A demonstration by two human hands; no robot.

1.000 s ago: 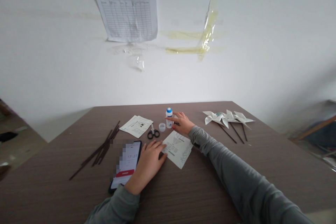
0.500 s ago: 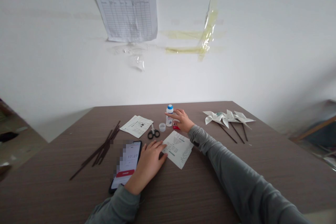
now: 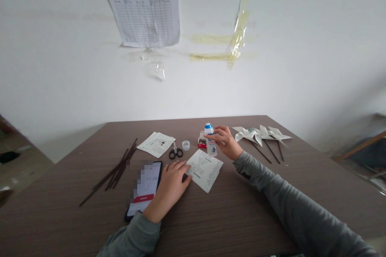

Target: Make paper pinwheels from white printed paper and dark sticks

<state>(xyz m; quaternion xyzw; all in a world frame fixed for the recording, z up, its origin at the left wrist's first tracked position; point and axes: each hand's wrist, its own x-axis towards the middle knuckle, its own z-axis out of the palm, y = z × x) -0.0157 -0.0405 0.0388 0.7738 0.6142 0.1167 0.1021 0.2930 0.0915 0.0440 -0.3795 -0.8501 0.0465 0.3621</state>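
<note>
Right grip (image 3: pixel 226 142) narrow, closed around a blue-capped white bottle (image 3: pixel 210 140) held upright; left grip (image 3: pixel 171 184) open, lying flat, fingertips at a printed sheet (image 3: pixel 204 170); phone (image 3: pixel 144 189) alongside.

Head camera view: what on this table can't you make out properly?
From the head view:
- phone: screen partly pixelated, lower edge by the left hand.
- white bottle: label partly covered by the right hand, wording too small.
- small red box: partly hidden behind the bottle.
- printed sheet: text too small to read.
</note>
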